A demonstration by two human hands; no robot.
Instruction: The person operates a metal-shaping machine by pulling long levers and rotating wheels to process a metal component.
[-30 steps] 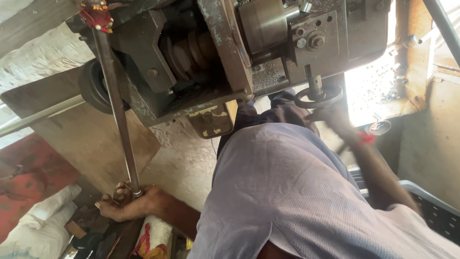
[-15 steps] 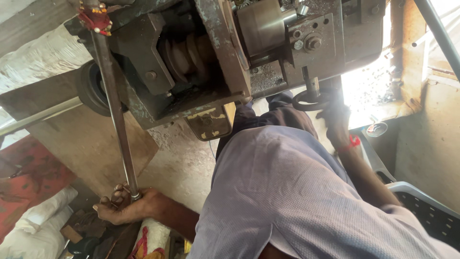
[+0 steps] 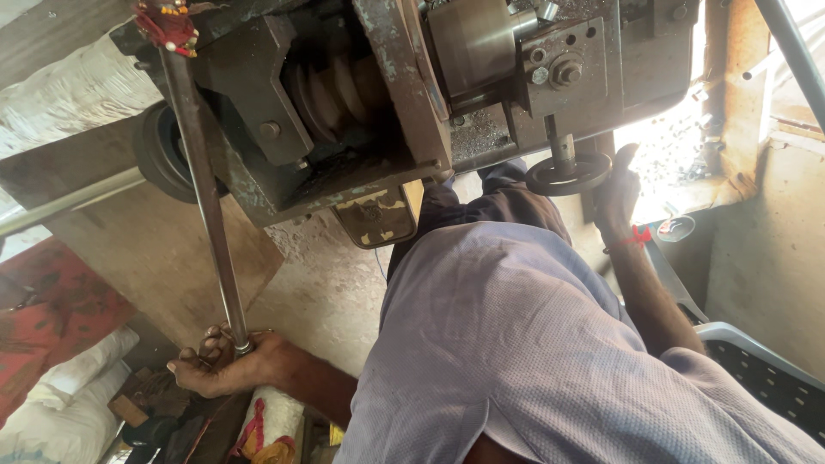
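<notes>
Little is being changed since the earlier frame: the right hand [image 3: 620, 182] is being kept at the small black handwheel [image 3: 568, 174], now shifted slightly along its rim, while the left hand [image 3: 225, 365] is being kept at the foot of the long steel rod [image 3: 209, 206]. That left grip is being closed around the rod's lower end, fingers curled tight about it and about a dark, rusty piece that cannot be made out. Straight above this grip the rod is being carried upward, slightly tilted, to a red tassel-like rag [image 3: 165, 23] tied at its top, just beside the grey machine body [image 3: 344, 94]. The right grip is being pressed against the far edge of the handwheel, fingers raised along its rim; how far it is closed cannot be told against the glare. A red thread [image 3: 634, 239] is being worn just below that grip, on the wrist. Between the two grips a lilac shirt [image 3: 516, 344] is filling the view.
</notes>
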